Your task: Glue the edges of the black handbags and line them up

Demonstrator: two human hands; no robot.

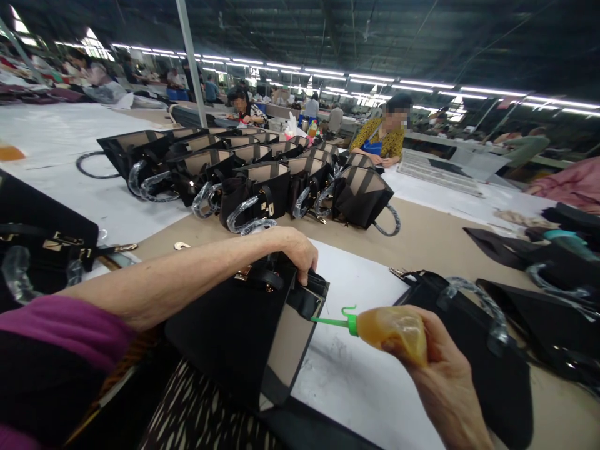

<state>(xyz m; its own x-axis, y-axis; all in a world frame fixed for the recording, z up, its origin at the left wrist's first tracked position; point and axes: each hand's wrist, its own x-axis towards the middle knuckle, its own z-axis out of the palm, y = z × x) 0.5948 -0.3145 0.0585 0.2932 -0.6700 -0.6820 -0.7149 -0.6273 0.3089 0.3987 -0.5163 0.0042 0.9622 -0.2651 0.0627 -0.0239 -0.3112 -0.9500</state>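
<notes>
A black handbag point(225, 325) lies on its side at the near edge of the table, its beige inner side showing on the right. My left hand point(300, 255) pinches the bag's upper corner, thumb and fingers on the black edge. In my right hand point(422, 344) is a soft bottle point(391, 328) of amber liquid with a green cap and a long thin green nozzle. The nozzle tip is at the dark flap inside the bag's edge, just below my left hand; whether it touches cannot be made out.
Several black bags point(262, 194) with plastic-wrapped handles stand across the table behind. More bags lie at the left point(42, 219) and right point(487, 350). A person in a yellow patterned top point(387, 140) works across the table. An amber bottle point(10, 151) is at the far left.
</notes>
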